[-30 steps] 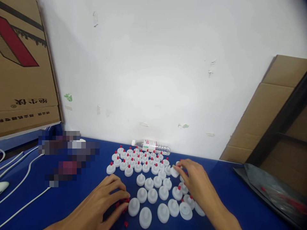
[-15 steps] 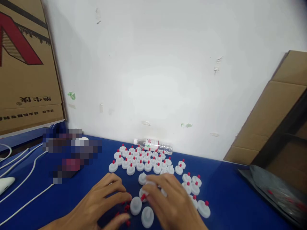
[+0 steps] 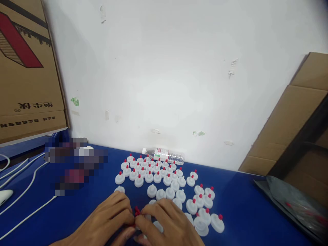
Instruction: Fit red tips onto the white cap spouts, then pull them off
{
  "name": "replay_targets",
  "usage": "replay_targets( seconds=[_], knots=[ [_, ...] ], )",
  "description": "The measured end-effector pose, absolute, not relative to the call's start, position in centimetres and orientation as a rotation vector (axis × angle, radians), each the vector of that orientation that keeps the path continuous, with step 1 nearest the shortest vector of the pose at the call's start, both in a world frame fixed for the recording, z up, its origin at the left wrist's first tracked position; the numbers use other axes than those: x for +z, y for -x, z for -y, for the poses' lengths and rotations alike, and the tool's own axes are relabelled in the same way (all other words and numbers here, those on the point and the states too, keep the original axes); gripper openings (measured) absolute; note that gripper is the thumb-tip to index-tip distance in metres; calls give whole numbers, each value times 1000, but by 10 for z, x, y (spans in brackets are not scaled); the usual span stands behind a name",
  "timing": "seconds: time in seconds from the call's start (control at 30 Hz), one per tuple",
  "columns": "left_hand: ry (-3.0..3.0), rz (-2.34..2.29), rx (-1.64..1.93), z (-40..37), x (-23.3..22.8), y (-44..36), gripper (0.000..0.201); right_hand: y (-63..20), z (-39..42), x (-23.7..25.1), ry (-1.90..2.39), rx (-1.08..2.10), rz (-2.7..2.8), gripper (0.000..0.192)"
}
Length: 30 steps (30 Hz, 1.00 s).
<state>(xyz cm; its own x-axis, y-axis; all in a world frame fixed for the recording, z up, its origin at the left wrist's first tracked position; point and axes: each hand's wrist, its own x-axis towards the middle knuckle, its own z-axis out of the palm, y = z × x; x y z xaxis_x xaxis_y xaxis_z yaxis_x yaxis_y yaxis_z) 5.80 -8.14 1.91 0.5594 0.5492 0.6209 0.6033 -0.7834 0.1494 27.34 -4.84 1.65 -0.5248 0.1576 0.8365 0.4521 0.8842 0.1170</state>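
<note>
Several white plastic caps (image 3: 151, 174) stand in rows on the blue table (image 3: 243, 208); the far ones carry small red tips, some nearer ones (image 3: 166, 193) are bare white. My left hand (image 3: 105, 222) and my right hand (image 3: 169, 222) meet at the near edge, fingers curled over the nearest caps. Small red tips (image 3: 137, 212) show between the fingertips of both hands. Which hand pinches them I cannot tell; the caps beneath the hands are mostly hidden.
A clear water bottle (image 3: 164, 155) lies by the white wall. A cardboard box (image 3: 25, 68) stands at left, white cables (image 3: 25, 191) run beneath it. Cardboard sheets (image 3: 287, 123) lean at right, above a grey plastic bag (image 3: 294, 201).
My right hand came from the far right caps back toward me and met my left hand over the red tips. Caps with red tips now show at the right.
</note>
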Motion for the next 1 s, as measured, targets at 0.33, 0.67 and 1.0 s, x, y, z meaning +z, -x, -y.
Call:
replay_targets(
  seconds=[0.33, 0.67, 1.0],
  knots=[
    [2780, 902, -811, 75, 18, -59, 24, -263, 44, 8, 352, -512, 2064, 23],
    [2678, 1078, -989, 79, 19, -48, 29, -320, 34, 46, 665, -426, 2087, 18],
    [2806, 1196, -896, 68, 21, -52, 21, -370, -2, 28, 1322, -281, 2022, 8]
  ],
)
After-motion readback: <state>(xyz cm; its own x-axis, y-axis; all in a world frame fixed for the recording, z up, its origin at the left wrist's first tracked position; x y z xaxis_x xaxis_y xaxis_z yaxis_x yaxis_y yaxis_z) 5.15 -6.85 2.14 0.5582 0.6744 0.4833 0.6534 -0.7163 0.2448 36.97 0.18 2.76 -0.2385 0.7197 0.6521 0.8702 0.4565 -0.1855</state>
